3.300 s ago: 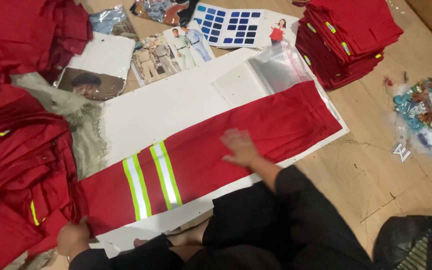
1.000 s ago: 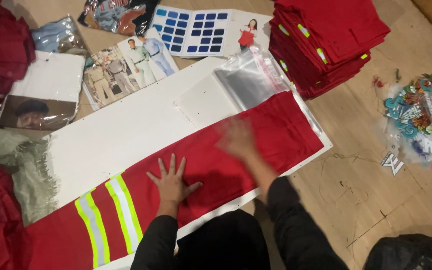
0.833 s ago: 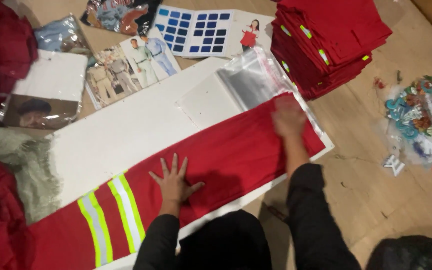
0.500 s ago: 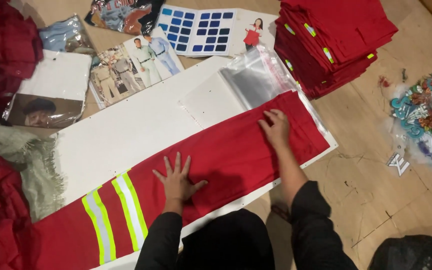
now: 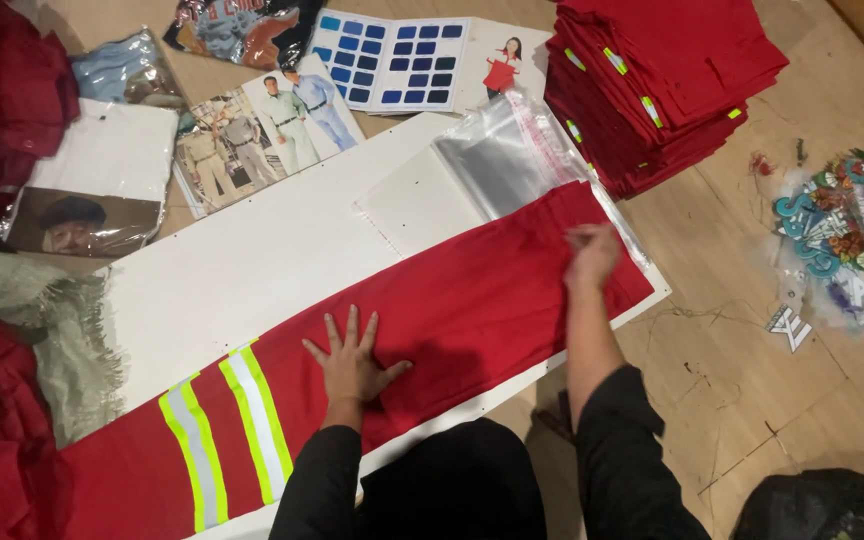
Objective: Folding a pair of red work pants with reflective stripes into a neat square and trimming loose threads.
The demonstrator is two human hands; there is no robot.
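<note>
A long red trouser leg (image 5: 472,300) with two yellow-and-silver reflective bands (image 5: 232,430) lies folded flat along a white board (image 5: 252,270). My left hand (image 5: 352,355) rests palm down on the red cloth near its middle, fingers spread. My right hand (image 5: 592,255) is blurred at the cloth's right end, fingers curled down onto the fabric; whether it grips the cloth is unclear. A clear plastic bag (image 5: 502,160) lies on the board just above that end.
A stack of folded red garments (image 5: 662,80) stands at the top right. Loose red clothing (image 5: 2,420) is heaped at the left. Printed photo sheets (image 5: 252,130) and a blue colour-swatch card (image 5: 392,60) lie beyond the board. Colourful patches (image 5: 842,240) lie on the wooden floor at the right.
My left hand has come up from the near edge onto the middle of the cloth and stays there. My right hand has swept along the fabric to its right end.
</note>
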